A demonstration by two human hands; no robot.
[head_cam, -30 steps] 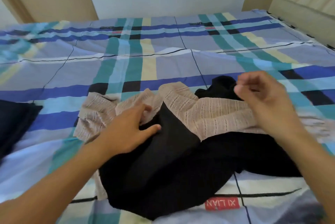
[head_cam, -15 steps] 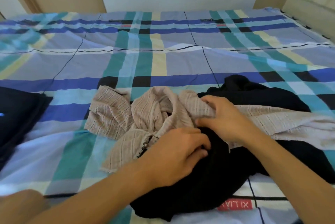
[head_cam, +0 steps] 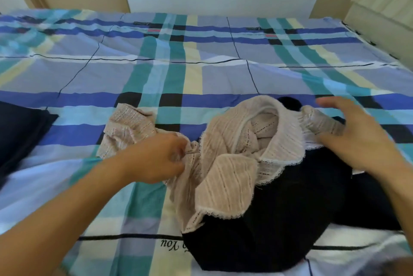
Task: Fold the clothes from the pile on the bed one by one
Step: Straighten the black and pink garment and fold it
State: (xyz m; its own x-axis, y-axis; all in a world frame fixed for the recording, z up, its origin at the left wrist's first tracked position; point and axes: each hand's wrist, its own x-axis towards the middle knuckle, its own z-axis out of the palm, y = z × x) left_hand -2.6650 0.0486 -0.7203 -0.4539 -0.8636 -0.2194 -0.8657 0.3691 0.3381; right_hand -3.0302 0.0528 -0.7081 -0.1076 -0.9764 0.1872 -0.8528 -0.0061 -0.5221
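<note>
You are early in the job: your left hand (head_cam: 165, 159) pinches the crumpled beige knit top (head_cam: 228, 164), heaped on the black garment (head_cam: 290, 208) at 5 o'clock on the bed (head_cam: 201, 70), while your right hand (head_cam: 353, 139) hovers at 3 o'clock with fingers spread, and neither piece is folded yet.

Bed (head_cam: 201, 70): carrying everything. Knit garment (head_cam: 225, 177): lying crumpled at near centre, its right part resting on the plain garment (head_cam: 279, 219), which is spreading near and right. Folded cloth (head_cam: 20, 132): sitting at the left edge, well apart. Hands: left hand (head_cam: 156, 159) gripping the knit garment's left side; right hand (head_cam: 353, 139) spreading over its far-right end.
</note>
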